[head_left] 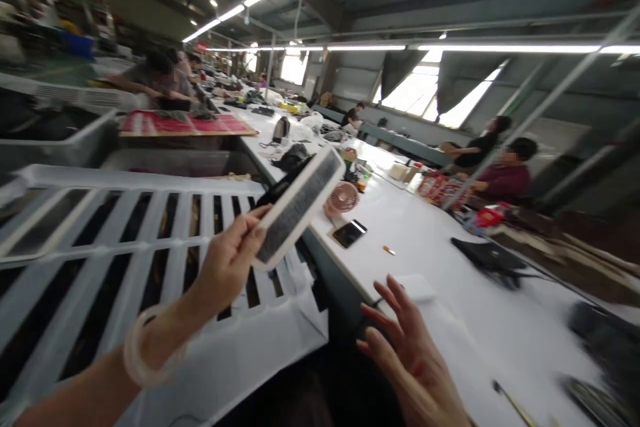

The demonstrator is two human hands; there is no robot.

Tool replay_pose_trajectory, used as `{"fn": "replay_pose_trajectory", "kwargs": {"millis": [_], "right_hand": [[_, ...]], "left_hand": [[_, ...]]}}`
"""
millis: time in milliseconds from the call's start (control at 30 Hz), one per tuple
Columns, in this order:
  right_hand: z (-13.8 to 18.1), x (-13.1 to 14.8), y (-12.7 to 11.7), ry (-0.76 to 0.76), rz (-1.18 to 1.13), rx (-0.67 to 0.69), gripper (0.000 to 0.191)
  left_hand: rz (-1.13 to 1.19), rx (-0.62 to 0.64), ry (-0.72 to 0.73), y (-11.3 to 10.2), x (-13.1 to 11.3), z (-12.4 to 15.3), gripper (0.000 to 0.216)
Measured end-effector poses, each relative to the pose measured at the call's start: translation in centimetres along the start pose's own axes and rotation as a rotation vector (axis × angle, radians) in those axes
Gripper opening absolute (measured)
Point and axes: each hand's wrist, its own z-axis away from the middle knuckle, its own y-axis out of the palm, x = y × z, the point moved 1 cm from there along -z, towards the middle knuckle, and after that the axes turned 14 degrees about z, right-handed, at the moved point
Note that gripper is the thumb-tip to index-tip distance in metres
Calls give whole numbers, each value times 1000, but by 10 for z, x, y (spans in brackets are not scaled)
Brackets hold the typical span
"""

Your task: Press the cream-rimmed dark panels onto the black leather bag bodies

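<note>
My left hand (233,257) grips the near end of a flat rectangular piece (300,207) with a white rim and a dark grey middle, its thumb on the face. The piece is tilted up in the air between the slatted white rack (225,340) and the table edge. A similar framed piece (47,223) lies at the rack's left side. Over the table's near edge, my right hand (405,347) is raised with its fingers spread and nothing in them. A white block-like item (415,288) lies just beyond its fingertips, partly hidden by them.
On the long white table (450,333) are a pink fan (343,199), a phone (350,233), a small orange-and-white item (389,250) and a black pouch (493,260). Plastic crates (60,147) stand at the left. Several people work farther off; a person in a maroon top (507,177) sits across the table.
</note>
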Motion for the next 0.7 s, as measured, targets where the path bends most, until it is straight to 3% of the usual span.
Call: {"fn": "replay_pose_trajectory", "kwargs": {"millis": [67,167,300,433,533,633,700], "right_hand": [[0,4,-13,26,-87,-36,75],[12,-9,-44,161,-247,-69,69],[45,-39,-87,207,-341,-231,64],[70,-57,-122,209,-340,-360,70],[80,-64,-149,189,-290,-395,72],[89,-71,-180,164,-251,-372,75],[96,-76,-200,136,-193,-357,79]], "left_hand": [[-14,225,47,63,10,42,12],[67,520,210,131,17,100,24],[214,591,243,187,26,155,33],[353,768,337,227,28,186,36],[405,976,363,245,15,193,61],[394,1268,281,252,-1,186,69],[406,1291,116,247,-9,173,58]]}}
